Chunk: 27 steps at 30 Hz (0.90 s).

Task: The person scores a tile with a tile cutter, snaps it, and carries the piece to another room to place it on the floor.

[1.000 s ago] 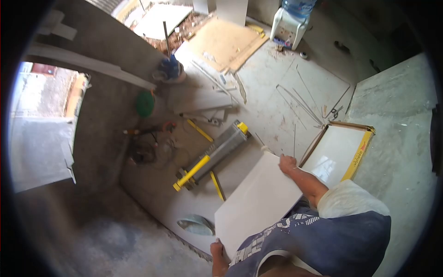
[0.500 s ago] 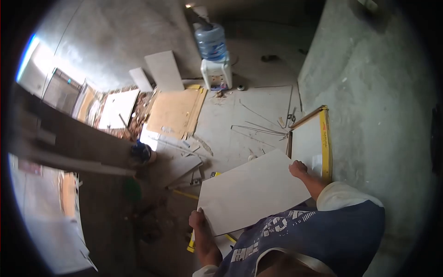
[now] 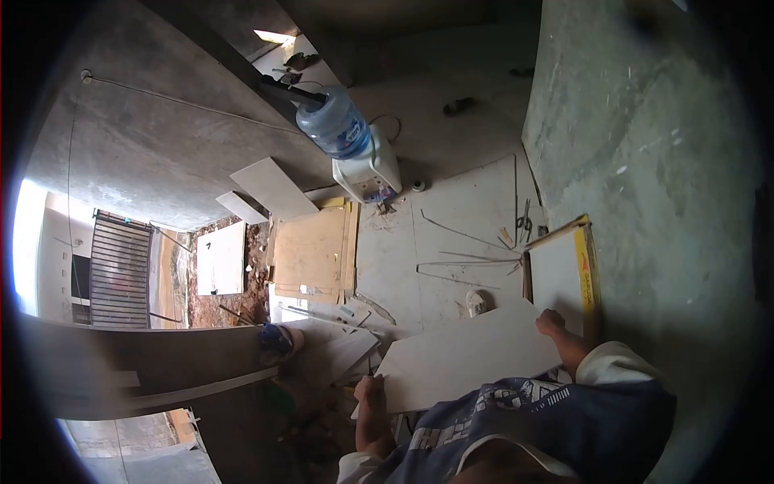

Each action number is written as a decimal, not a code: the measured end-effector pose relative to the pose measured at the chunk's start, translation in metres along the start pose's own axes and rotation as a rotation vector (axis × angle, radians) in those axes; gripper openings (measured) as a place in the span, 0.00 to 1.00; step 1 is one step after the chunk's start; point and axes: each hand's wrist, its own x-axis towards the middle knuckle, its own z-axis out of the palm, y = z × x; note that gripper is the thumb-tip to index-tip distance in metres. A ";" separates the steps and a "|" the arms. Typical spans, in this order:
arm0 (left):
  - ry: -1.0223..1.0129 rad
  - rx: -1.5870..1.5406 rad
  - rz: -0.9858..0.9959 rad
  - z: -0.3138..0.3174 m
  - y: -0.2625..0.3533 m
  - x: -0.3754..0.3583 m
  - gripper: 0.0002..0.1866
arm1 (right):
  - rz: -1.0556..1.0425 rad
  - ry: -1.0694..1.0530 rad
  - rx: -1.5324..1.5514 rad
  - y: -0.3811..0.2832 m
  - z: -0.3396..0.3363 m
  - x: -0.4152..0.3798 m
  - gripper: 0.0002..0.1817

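Note:
A large pale rectangular panel [image 3: 468,355] is held in front of my body, tilted, with its right end higher in view. My left hand [image 3: 370,390] grips its left edge, fingers closed around it. At the right end, my right hand [image 3: 551,323] is closed on the panel's edge. The tip of a shoe [image 3: 476,303] shows just beyond the panel's far edge. Close to my right hand, a white sheet with a yellow-edged side [image 3: 588,278] leans by the wall.
A water dispenser [image 3: 368,169] with a blue bottle stands ahead. Brown boards [image 3: 313,252] lie left of it. Thin rods [image 3: 468,260] lie on the floor. A bucket [image 3: 278,342] and panel offcuts [image 3: 347,355] are at the left. A grey wall [image 3: 645,161] rises at the right.
The view has turned, showing more of the gate at the left. The panel and both hands sit lower and further right in view, still together. A shoe tip now shows beyond the panel.

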 end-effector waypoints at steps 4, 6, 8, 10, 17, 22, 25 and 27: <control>-0.029 0.100 0.052 -0.055 0.093 0.034 0.30 | -0.008 0.063 0.058 -0.009 -0.052 0.042 0.19; -0.001 0.061 0.184 -0.092 0.138 0.047 0.33 | 0.000 0.090 0.111 -0.016 -0.084 0.047 0.21; 0.052 0.011 0.289 -0.112 0.178 0.083 0.31 | 0.006 0.134 0.098 -0.018 -0.094 0.078 0.22; 0.091 0.041 0.297 -0.144 0.235 0.095 0.29 | 0.032 0.180 0.124 -0.025 -0.107 0.109 0.23; 0.031 0.209 0.450 -0.224 0.436 0.216 0.26 | 0.026 0.266 0.158 -0.070 -0.184 0.212 0.22; 0.124 0.249 0.730 -0.288 0.635 0.347 0.24 | 0.003 0.213 -0.060 -0.119 -0.250 0.277 0.20; 0.164 0.286 0.738 -0.370 0.742 0.362 0.20 | -0.003 0.155 -0.107 -0.147 -0.300 0.294 0.19; 0.334 0.247 0.873 -0.370 0.802 0.409 0.17 | -0.020 0.155 -0.158 -0.172 -0.339 0.312 0.18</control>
